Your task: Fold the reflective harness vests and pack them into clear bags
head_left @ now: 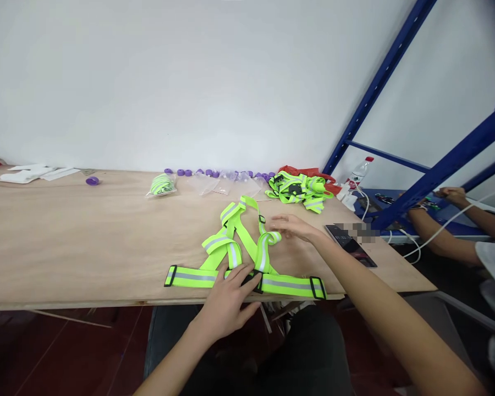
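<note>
A neon-yellow reflective strap harness (291,284) lies spread on the wooden table, its waist band running along the front edge with a black adjuster near each end. My left hand (230,300) rests on the middle of that band by the black buckle, fingers spread. Just right of the harness's upper loops, my right hand (291,226) hovers with fingers extended and apart, holding nothing that shows. A crumpled pile of similar neon straps (299,190) lies behind it, on red plastic. One folded strap set in a clear bag (162,185) sits at the back.
Along the wall are purple rolls (181,172) and clear bags (226,184). A phone (350,246) lies right of my right hand. A bottle (359,171), white cables and a blue metal frame (400,206) stand at right, where another person's arms (441,237) reach over a blue surface.
</note>
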`<state>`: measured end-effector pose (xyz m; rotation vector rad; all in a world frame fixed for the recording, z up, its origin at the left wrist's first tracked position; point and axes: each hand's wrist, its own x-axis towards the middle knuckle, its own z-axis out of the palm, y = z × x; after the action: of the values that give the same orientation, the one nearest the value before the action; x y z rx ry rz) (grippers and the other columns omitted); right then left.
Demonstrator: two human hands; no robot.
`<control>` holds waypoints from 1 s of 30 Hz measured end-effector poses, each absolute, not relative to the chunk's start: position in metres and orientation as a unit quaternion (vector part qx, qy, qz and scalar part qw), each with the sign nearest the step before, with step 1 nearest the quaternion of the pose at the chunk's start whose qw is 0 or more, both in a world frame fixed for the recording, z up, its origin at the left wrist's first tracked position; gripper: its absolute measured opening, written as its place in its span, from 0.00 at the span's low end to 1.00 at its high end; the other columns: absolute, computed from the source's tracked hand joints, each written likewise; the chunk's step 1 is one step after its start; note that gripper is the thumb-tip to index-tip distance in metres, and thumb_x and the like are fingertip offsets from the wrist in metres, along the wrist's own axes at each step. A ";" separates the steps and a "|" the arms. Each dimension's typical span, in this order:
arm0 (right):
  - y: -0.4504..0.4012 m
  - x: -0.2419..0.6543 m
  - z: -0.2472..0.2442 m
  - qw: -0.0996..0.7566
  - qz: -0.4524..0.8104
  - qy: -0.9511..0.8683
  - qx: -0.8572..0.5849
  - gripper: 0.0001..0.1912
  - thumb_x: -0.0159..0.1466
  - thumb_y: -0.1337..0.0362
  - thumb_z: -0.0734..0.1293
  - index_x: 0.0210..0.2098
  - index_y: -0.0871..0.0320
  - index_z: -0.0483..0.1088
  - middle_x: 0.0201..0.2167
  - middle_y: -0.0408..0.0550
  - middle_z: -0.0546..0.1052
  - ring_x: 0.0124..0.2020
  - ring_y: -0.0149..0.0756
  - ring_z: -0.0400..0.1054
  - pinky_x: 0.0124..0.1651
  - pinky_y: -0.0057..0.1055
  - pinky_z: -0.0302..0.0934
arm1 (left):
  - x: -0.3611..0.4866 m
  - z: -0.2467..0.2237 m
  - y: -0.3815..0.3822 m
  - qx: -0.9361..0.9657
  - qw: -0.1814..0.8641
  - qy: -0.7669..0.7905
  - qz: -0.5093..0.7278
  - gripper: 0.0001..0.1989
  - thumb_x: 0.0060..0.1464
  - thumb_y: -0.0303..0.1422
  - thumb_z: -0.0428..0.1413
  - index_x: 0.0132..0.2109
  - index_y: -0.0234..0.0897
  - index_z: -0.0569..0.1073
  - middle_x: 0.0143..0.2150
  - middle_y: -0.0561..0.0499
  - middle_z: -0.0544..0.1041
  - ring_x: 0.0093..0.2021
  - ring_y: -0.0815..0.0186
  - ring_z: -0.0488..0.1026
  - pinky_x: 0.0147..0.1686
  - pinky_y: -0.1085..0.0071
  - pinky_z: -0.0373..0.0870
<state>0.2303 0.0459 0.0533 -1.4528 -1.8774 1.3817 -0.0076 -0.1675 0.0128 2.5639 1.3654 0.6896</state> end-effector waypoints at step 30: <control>0.047 0.272 0.090 0.266 0.596 -0.631 -0.420 0.17 0.64 0.52 0.65 0.46 0.56 0.71 0.27 0.42 0.71 0.30 0.34 0.69 0.45 0.38 0.69 | -0.007 0.016 -0.168 0.851 0.094 0.464 0.229 0.26 0.63 0.41 0.54 0.66 0.44 0.65 0.69 0.44 0.65 0.67 0.52 0.62 0.69 0.41 0.44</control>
<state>0.2723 0.0475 0.0900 -1.1356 -1.7034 1.6089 -0.0065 -0.1675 0.0156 2.5236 1.3760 0.6785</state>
